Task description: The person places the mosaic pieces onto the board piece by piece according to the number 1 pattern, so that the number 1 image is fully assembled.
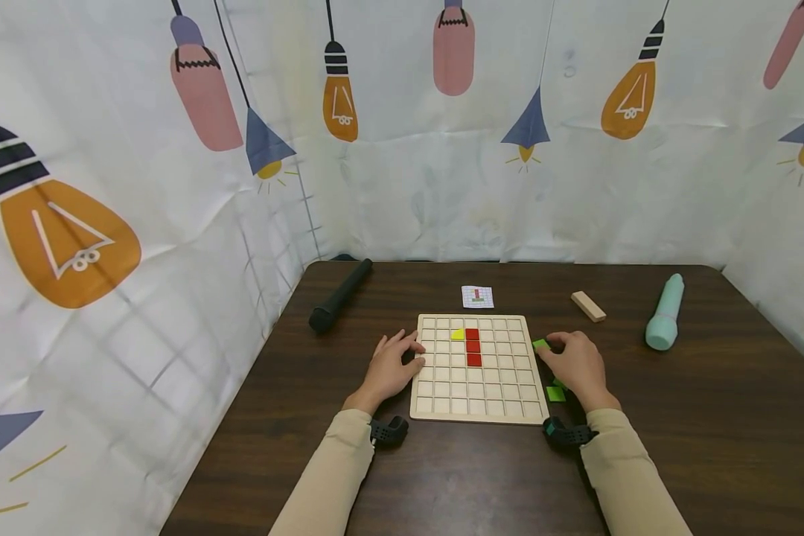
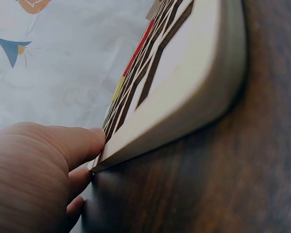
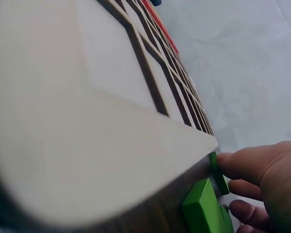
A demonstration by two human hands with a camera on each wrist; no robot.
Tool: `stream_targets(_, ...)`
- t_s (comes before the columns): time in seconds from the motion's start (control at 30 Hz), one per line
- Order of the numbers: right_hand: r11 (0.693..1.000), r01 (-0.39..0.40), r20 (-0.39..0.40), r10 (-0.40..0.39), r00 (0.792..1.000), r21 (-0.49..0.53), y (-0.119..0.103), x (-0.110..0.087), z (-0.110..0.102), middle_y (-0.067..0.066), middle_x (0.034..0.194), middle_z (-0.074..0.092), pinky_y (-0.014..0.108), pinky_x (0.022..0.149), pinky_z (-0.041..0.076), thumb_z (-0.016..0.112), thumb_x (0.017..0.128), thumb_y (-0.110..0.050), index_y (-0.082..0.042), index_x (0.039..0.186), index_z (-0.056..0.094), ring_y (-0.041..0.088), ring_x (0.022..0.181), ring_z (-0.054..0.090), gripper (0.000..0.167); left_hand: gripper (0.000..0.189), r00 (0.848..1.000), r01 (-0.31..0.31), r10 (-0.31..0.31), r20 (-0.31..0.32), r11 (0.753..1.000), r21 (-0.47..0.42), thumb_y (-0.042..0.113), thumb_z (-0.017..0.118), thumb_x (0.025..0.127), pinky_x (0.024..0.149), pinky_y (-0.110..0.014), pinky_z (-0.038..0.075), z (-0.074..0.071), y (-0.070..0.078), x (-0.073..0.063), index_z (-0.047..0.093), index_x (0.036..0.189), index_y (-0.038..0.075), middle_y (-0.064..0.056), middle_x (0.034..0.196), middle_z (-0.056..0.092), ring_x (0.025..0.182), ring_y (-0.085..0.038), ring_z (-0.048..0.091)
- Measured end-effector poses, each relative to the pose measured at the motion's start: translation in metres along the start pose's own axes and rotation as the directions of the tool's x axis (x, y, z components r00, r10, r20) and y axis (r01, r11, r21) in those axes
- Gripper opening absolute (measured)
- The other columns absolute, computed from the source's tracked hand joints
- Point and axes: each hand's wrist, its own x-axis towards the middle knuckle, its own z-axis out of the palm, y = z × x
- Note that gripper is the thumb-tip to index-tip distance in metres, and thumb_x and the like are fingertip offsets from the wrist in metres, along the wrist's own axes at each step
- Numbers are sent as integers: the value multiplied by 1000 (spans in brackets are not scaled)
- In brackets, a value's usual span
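A pale wooden grid board (image 1: pixel 442 415) lies on the table, with three red square tiles (image 1: pixel 473 347) in a column and one yellow triangular tile (image 1: pixel 458 335) beside the top one. My left hand (image 1: pixel 388 368) touches the board's left edge with thumb and index finger, the other fingers spread. At the board's right side my right hand (image 1: pixel 578 365) pinches a green tile (image 3: pixel 217 174) between thumb and fingers, close to the edge. More green tiles (image 1: pixel 555 394) lie under and near that hand, partly hidden by it.
A small pattern card (image 1: pixel 477 297) lies behind the board. At the back left is a black microphone (image 1: pixel 340 296). Towards the right are a wooden block (image 1: pixel 588 306) and a mint-green bottle-shaped object (image 1: pixel 665 313). A printed curtain (image 1: pixel 402 186) hangs behind the table.
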Motion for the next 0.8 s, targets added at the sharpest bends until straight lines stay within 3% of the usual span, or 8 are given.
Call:
stream_targets(0.2,1000,-4,2,4,1000,-14,1,1,0,28,121,55,56,78,49,63,94,-25,1,122,65,44,100,56,39,15,1000,2,-2,3,1000,1,23,65,94,121,-49,6,-1,1,0,69,108,18,-6,151,44,145,-27,29)
stream_targets(0.4,1000,-4,-4,4,1000,-28,0,0,-1,28,117,56,52,72,49,63,93,-19,3,121,65,41,94,57,36,15,1000,11,-11,2,1000,2,22,65,94,121,-48,7,-1,3,0,69,107,17,-7,151,44,145,-27,30)
stream_targets(0.8,1000,-5,-6,4,1000,-31,2,1,-1,26,113,58,50,71,49,66,92,-20,4,119,66,39,91,57,36,15,1000,31,-31,4,1000,-1,24,65,94,122,-45,5,-2,3,-1,69,108,18,-4,151,44,145,-24,29)
